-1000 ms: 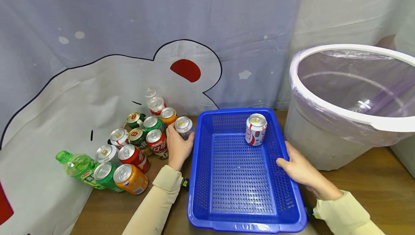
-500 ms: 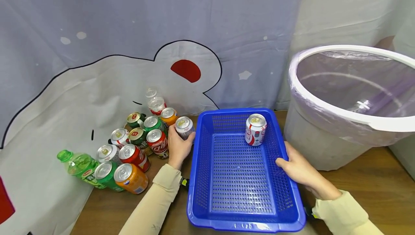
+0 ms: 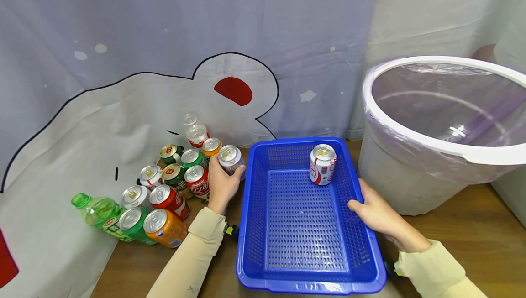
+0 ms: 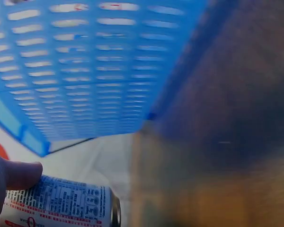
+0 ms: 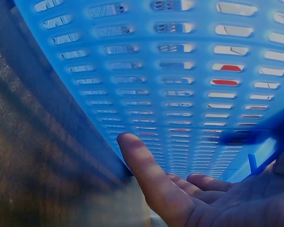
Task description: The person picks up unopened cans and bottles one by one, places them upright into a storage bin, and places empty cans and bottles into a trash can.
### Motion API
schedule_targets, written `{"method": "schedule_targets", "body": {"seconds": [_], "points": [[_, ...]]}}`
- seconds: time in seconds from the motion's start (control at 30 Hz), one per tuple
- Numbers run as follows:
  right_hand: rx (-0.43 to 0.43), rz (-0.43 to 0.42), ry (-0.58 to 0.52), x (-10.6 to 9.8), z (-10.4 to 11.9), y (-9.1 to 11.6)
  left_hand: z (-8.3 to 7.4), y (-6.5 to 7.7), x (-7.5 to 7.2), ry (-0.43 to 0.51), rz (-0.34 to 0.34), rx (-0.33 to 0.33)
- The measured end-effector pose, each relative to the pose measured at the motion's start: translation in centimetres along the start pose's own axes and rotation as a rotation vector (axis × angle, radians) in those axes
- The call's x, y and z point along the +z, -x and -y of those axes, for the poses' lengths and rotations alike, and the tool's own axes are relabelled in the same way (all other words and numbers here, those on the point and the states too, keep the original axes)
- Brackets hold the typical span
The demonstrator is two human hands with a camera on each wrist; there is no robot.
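Observation:
My left hand (image 3: 222, 184) grips a silver-white soda can (image 3: 231, 160) just left of the blue plastic basket (image 3: 302, 286). In the left wrist view the thumb (image 4: 23, 175) lies across the printed side of that can (image 4: 66, 203). On the right, my right hand (image 3: 376, 209) holds the basket's right rim, thumb over the inner side. Fingers (image 5: 149, 175) show along the outside of its slotted wall in the right wrist view. One white-and-red soda can (image 3: 323, 164) stands upright inside the basket at the far right.
Several soda cans (image 3: 166, 227) stand crowded at the left, with a green plastic bottle (image 3: 100, 213) and a clear bottle (image 3: 196, 133) among them. A bag-lined white bin (image 3: 404, 175) rises close at the right. The curtain (image 3: 320, 51) hangs behind the wooden table (image 3: 131, 268).
The can in my left hand has risen slightly and leans a little to the left. My right hand keeps its hold on the basket.

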State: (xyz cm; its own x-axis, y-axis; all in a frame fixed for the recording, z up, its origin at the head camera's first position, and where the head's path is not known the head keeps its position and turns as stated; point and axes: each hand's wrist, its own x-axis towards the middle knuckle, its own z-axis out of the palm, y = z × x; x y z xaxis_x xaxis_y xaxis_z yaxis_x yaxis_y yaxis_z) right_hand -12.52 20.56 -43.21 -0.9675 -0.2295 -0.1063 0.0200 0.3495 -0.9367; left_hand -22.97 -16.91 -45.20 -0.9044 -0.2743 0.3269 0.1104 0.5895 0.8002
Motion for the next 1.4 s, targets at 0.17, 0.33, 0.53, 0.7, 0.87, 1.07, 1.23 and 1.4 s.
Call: {"method": "schedule_targets", "body": {"seconds": [0.17, 0.33, 0.53, 0.7, 0.87, 1.07, 1.23, 1.4], "points": [[-0.001, -0.001, 0.012, -0.1, 0.1, 0.0, -1.9, -0.3, -1.4, 0.034, -0.018, 0.062], [-0.005, -0.004, 0.034, -0.1, 0.1, 0.0, -3.6, -0.6, -2.4, 0.082, -0.034, 0.143], [-0.01, -0.007, 0.029, -0.1, 0.2, -0.1, -6.1, -0.1, -3.0, 0.146, -0.001, 0.175], [-0.008, -0.009, 0.034, -0.3, 0.0, 0.1, -8.2, 0.5, -3.2, 0.168, 0.067, 0.208], [-0.018, -0.013, 0.046, -0.6, -0.2, 0.3, -9.8, 0.8, -3.7, 0.114, 0.134, 0.229], [-0.017, -0.007, 0.034, -0.5, -0.2, 0.2, -10.8, 0.6, -4.7, 0.08, 0.185, 0.24], [-0.02, 0.0, 0.021, -0.5, -0.1, 0.1, -11.6, 0.3, -5.0, 0.109, 0.182, 0.239], [-0.023, -0.002, 0.025, -0.3, -0.1, 0.0, -12.5, 0.2, -4.6, 0.147, 0.209, 0.241]]}}
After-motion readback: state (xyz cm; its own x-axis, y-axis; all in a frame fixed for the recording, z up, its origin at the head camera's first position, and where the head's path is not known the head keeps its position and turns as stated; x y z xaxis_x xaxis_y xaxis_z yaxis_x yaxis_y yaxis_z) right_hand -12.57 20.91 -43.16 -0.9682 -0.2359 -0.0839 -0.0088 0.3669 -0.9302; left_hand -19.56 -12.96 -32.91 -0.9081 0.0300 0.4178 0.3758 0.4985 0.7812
